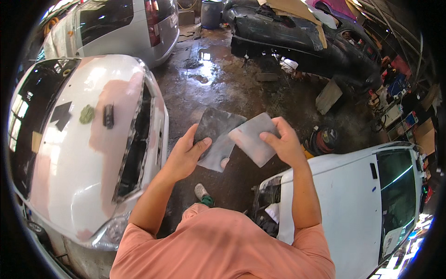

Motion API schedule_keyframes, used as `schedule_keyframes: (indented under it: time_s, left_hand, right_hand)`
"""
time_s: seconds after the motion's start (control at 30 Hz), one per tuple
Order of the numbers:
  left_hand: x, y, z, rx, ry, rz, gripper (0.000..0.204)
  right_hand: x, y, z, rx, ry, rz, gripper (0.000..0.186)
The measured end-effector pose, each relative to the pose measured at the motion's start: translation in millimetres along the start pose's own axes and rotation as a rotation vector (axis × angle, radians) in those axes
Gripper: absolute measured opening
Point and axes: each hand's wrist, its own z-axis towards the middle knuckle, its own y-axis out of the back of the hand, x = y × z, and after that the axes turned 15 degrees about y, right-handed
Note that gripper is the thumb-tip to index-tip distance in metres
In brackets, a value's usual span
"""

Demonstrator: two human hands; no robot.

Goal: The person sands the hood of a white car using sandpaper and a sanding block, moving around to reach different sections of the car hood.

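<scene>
**Garage floor, cars on most sides, a grey sheet in each hand**

Wet dk floor (218, 90) fills the mid-ground, shiny near 12 o'c. Silver van (139, 46) at 11, blackish car body (278, 39) at 1 w/ cardboard & odds on top. White car (74, 167) at 9, its hood patched pinkish; another white car (339, 204) at 4. B/w those two, the person stands in a salmon tee (223, 246) at 6. Blue drum (212, 15) up at 12; grey block (328, 96) on floor at 2.

Ctr of view, up off the floor: dk grey sheet (218, 125), lower end paler w/ small whitish spot; can't tell if 1 pc or 2. Lt grey sheet (254, 142) just to its 3 o'c, tilted, near corner overlapping the dk one's edge in view; contact unclear.

L hand (190, 149) grips the dk sheet by its 9 o'c side, thumb on face. R hand (284, 142) pinches the lt sheet at its 2 o'c corner, thumb on top, fingers behind.

Small stuff on L car's hood: dk flat pcs (62, 115), black block (108, 116), green wad (87, 114) b/w them.
</scene>
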Motion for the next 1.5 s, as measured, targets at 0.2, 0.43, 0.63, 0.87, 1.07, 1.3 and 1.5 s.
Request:
schedule_keyframes:
  time_s: [0.2, 0.43, 0.63, 0.87, 1.07, 1.3, 1.5]
  left_hand:
    - [-38.5, 27.9, 136.5, 0.046, 0.069, -0.023, 0.070]
    - [-55.6, 30.0, 264.0, -0.162, -0.086, -0.304, 0.047]
    - [-45.0, 9.5, 381.4, -0.214, -0.044, -0.273, 0.036]
    - [-48.5, -45.8, 521.0, -0.301, 0.033, -0.282, 0.028]
    - [-55.5, -80.0, 595.0, -0.326, 0.144, -0.309, 0.027]
    - [-34.2, -88.3, 665.5, -0.424, 0.310, -0.204, 0.035]
    - [-35.8, -115.6, 762.2, -0.292, 0.373, -0.125, 0.037]
  right_hand:
    - [-81.5, -26.4, 87.6, 0.107, -0.062, 0.093, 0.034]
    - [-144.5, 12.6, 153.7, 0.222, -0.078, 0.018, 0.030]
    - [-169.4, 194.6, 222.2, 0.131, 0.738, 0.372, 0.022]
    - [-516.3, 280.0, 274.0, -0.786, 0.323, 0.133, 0.021]
    - [-826.6, 127.1, 18.7, -0.976, -1.090, -0.041, 0.030]
    - [-759.5, 44.1, -10.8, -0.517, -1.536, -0.149, 0.024]
    - [-752.3, 42.0, 12.4, -0.186, -1.529, -0.354, 0.032]
